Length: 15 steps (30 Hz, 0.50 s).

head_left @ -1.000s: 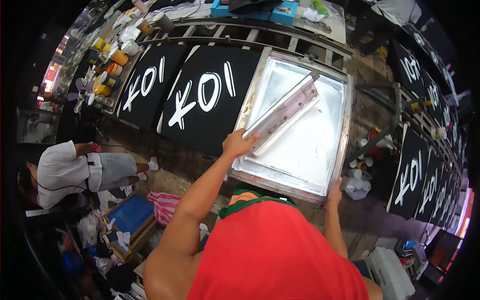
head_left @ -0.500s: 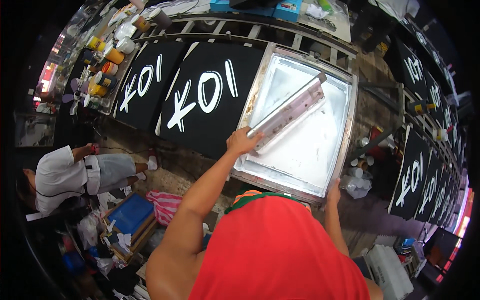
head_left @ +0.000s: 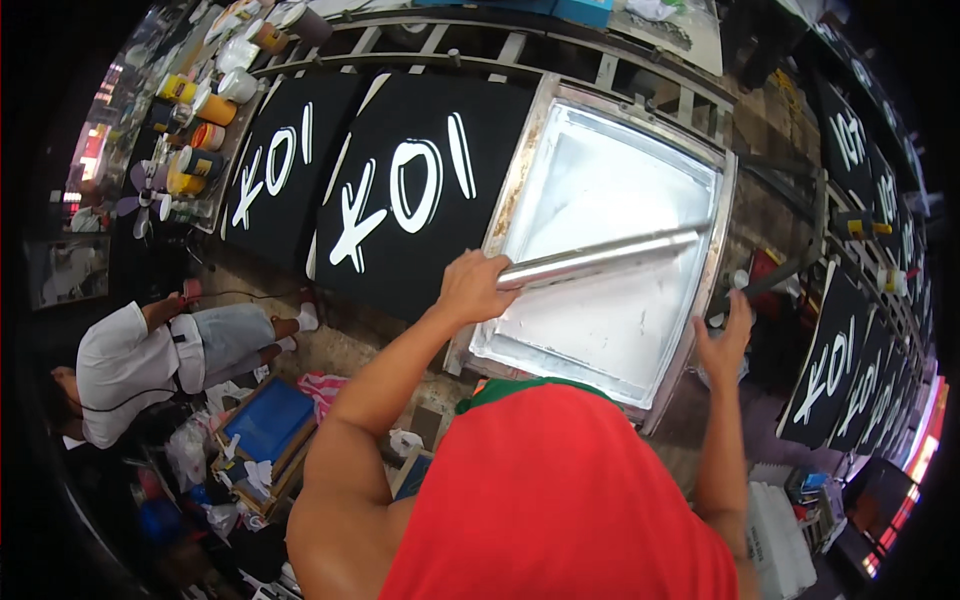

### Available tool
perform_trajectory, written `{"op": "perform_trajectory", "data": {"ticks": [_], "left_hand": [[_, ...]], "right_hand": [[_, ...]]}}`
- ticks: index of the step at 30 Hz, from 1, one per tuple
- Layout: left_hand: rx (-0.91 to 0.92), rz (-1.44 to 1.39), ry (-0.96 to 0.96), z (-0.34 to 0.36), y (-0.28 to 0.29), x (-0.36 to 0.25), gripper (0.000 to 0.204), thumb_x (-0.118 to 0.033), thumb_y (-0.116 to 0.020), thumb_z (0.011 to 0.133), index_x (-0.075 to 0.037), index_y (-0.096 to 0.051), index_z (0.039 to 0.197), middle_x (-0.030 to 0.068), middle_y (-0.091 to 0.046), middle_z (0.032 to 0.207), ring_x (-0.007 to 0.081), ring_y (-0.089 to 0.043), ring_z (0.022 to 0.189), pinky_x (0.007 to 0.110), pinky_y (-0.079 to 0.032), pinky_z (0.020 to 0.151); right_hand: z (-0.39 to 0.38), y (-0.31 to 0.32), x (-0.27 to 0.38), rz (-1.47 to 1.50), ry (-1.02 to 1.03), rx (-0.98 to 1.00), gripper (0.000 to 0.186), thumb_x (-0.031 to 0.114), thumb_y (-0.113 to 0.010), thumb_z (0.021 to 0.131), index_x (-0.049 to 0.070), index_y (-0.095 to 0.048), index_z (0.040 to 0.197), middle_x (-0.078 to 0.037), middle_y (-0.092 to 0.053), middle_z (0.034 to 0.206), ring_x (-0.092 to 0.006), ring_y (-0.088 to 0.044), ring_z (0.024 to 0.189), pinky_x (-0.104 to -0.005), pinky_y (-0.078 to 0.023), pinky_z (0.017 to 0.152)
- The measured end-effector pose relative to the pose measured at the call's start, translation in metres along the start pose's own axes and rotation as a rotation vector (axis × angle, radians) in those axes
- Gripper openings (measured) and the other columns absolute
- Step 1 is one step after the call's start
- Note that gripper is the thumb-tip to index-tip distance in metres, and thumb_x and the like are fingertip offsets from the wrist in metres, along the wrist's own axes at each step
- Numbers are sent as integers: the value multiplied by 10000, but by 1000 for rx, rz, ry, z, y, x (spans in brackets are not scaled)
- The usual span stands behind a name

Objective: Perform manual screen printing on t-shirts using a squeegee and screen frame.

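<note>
My left hand (head_left: 473, 288) is wrapped round the left end of a long metal squeegee (head_left: 610, 255). The squeegee lies slantwise across a printing screen (head_left: 727, 215), its far end reaching the frame's right side. White ink coats the mesh inside the wooden frame. Just outside the right edge of that frame, my right hand (head_left: 725, 340) is raised with fingers apart and nothing in it. Left of the screen lies a black fabric panel (head_left: 480, 200) with white printed lettering, and beyond it a second black panel (head_left: 290, 115) bears the same print.
Tubs of ink (head_left: 213, 107) crowd the far left beside a small fan (head_left: 143, 200). Another person (head_left: 150, 360) stands at left. More printed black panels (head_left: 832, 365) line a rack at right. A wooden frame with a blue panel (head_left: 268, 425) sits low at left.
The squeegee's far end has swung down and right, so it now lies flatter across the screen. My right hand has left the screen frame's lower right corner and moved up, opening.
</note>
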<state>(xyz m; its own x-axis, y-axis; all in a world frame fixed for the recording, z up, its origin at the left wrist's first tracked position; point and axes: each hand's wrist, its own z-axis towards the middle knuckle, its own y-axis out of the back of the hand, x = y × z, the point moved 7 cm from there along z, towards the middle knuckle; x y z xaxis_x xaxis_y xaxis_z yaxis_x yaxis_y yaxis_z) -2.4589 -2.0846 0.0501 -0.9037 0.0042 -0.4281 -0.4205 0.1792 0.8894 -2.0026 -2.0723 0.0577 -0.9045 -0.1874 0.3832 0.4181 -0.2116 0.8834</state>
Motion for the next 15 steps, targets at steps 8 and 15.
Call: {"op": "perform_trajectory", "data": {"ticks": [8, 15], "left_hand": [[-136, 29, -518, 60, 32, -57, 297, -216, -822, 746, -142, -730, 1018, 55, -719, 881, 290, -678, 869, 478, -518, 890], [299, 231, -294, 182, 10, -46, 390, -162, -730, 778, -127, -702, 1166, 141, -730, 1075, 344, -685, 1059, 473, -553, 883]], "right_hand": [[97, -31, 11, -58, 91, 703, 517, 83, -791, 668, 29, -709, 1175, -189, -703, 1193, -372, -620, 1188, -471, -433, 1058], [152, -45, 2, -126, 137, 446, 303, 121, -711, 694, 40, -759, 982, -193, -727, 952, -382, -656, 995, -480, -467, 922]]}}
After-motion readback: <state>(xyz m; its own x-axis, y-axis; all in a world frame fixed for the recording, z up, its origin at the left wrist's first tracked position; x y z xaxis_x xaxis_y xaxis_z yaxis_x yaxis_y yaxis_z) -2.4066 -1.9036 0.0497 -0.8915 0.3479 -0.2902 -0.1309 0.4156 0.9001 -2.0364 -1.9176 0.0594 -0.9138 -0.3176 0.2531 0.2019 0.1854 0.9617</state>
